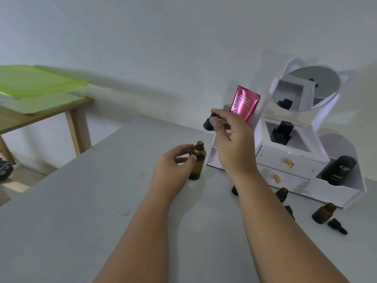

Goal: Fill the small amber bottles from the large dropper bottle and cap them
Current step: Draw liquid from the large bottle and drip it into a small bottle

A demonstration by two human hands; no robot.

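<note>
The large amber dropper bottle [197, 162] stands upright and uncapped on the grey table [81, 211]. My left hand [172, 168] grips its body from the left. My right hand [230, 139] holds the black dropper cap [209, 123] above and slightly right of the bottle's mouth, its glass pipette pointing down. Small amber bottles stand open at the right: one [282, 194] just beside my right forearm, another [323, 213] further right. A third dark bottle [235, 190] is mostly hidden behind my right wrist. A loose small black cap [337, 226] lies by the rightmost bottle.
A white vanity organiser [289, 160] with drawers and a round mirror [306, 88] stands at the back right, holding a pink sachet [244, 104], a black square bottle [282, 132] and a dark Kahf bottle [338, 170]. A wooden side table with a green lid [36, 80] is at left.
</note>
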